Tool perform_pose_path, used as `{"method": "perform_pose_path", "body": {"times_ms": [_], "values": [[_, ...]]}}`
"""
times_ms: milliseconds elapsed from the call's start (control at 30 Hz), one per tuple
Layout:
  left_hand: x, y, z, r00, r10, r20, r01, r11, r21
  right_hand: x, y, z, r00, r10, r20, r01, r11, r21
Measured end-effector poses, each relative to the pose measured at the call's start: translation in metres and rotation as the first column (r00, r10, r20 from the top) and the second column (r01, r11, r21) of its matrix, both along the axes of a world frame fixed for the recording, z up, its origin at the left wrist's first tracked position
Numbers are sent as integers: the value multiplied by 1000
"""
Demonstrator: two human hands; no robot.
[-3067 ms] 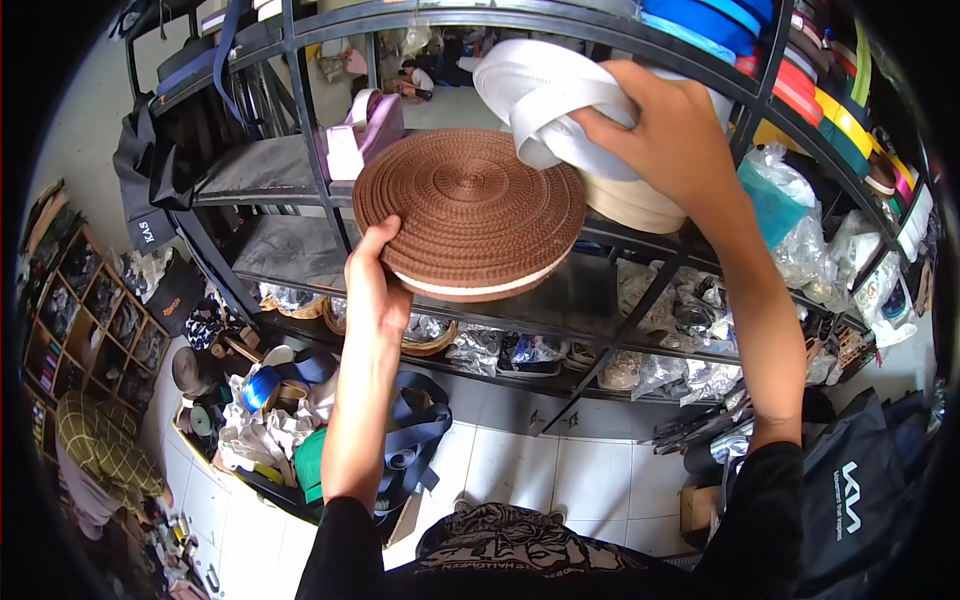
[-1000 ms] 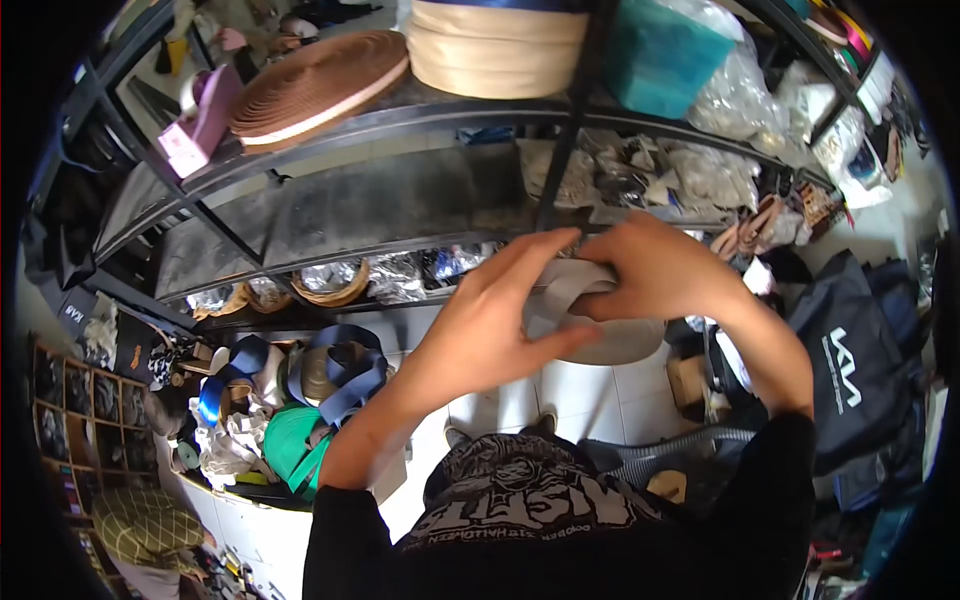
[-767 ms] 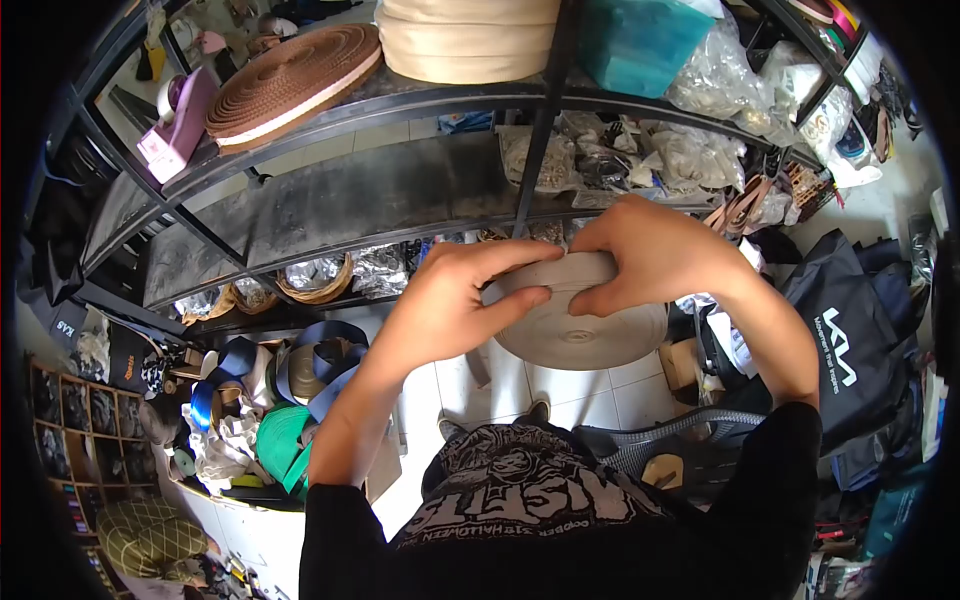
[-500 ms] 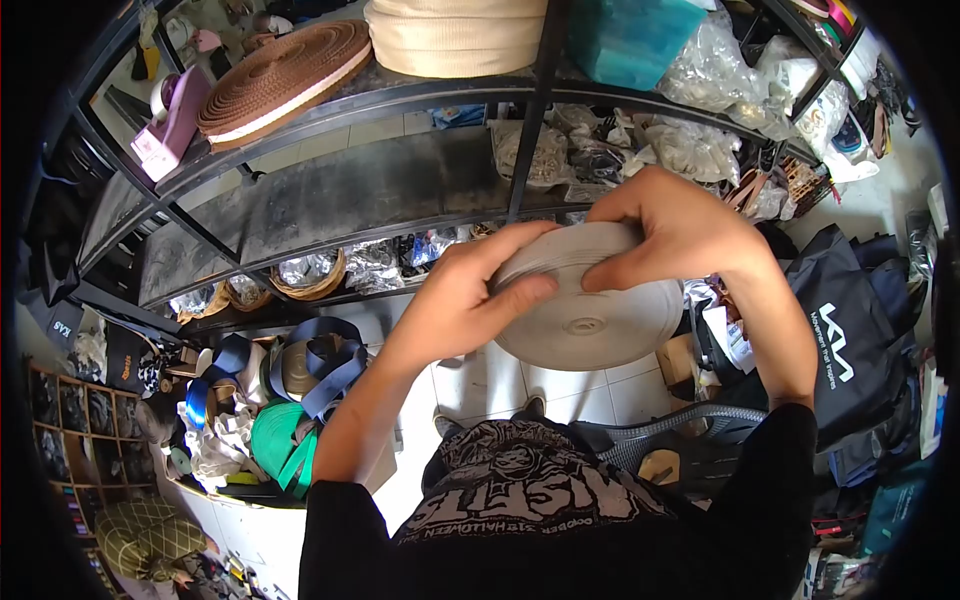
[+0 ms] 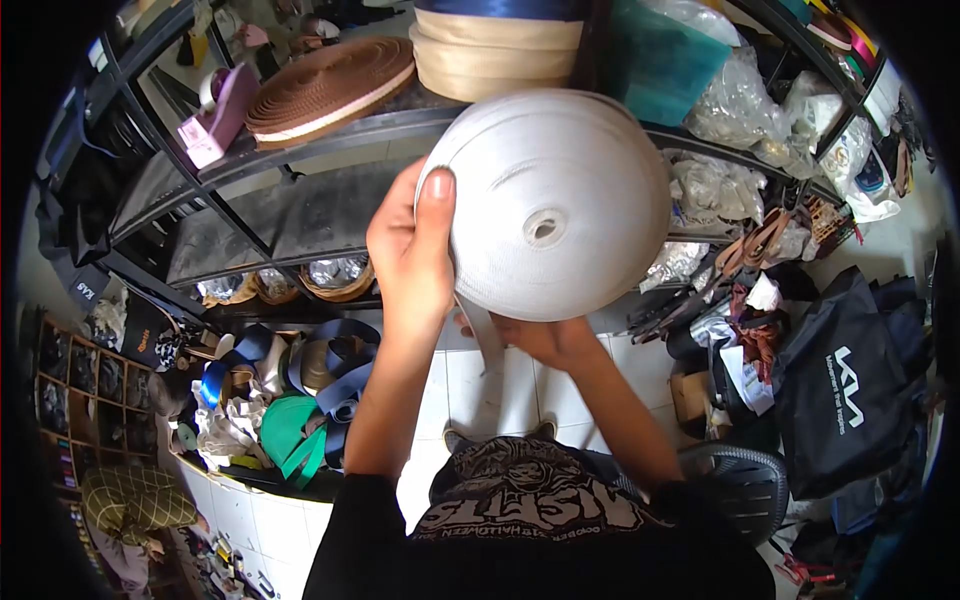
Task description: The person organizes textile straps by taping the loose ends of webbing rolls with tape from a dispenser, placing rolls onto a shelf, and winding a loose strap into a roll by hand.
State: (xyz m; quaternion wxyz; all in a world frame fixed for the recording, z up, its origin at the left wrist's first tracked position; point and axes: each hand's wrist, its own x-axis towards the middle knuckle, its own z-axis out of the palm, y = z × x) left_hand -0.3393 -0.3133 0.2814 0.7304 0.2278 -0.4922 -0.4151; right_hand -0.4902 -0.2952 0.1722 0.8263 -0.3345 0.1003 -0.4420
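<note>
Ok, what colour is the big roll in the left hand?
The roll is greyish white, seen best in the head view.

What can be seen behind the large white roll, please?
Behind the white roll, the black shelf emerges on both sides. The right hand shows below, partly covered. Whatever lies directly behind the roll is hidden, so I cannot tell.

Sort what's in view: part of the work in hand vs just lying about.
In hand:
- white roll, left hand gripping its edge
- right hand, below it

Apparently just lying about:
- brown roll
- purple dispenser
- black bag
</note>
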Motion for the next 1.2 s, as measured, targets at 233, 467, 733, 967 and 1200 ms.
{"method": "perform_pose_path", "body": {"times_ms": [233, 467, 733, 967, 1200], "values": [[16, 8, -6, 996, 66, -65, -70, 996, -53, 10, 4, 4, 967, 135, -217, -163, 980, -118], [37, 13, -7, 982, 137, -127, -151, 982, -110, 22, 10, 10, 814, 13, -581, -190, 951, -245], [66, 26, -2, 972, 236, -2, -232, 955, -184, -26, -17, 81, 747, -632, -204, 324, 615, -719], [56, 37, -8, 961, 271, 49, -257, 946, -198, 2, 16, 164, 615, -781, -110, 387, 421, -820], [55, 46, -5, 978, 196, 66, -190, 978, -82, 15, 10, 149, 476, -879, -2, 527, 287, -800]]}}
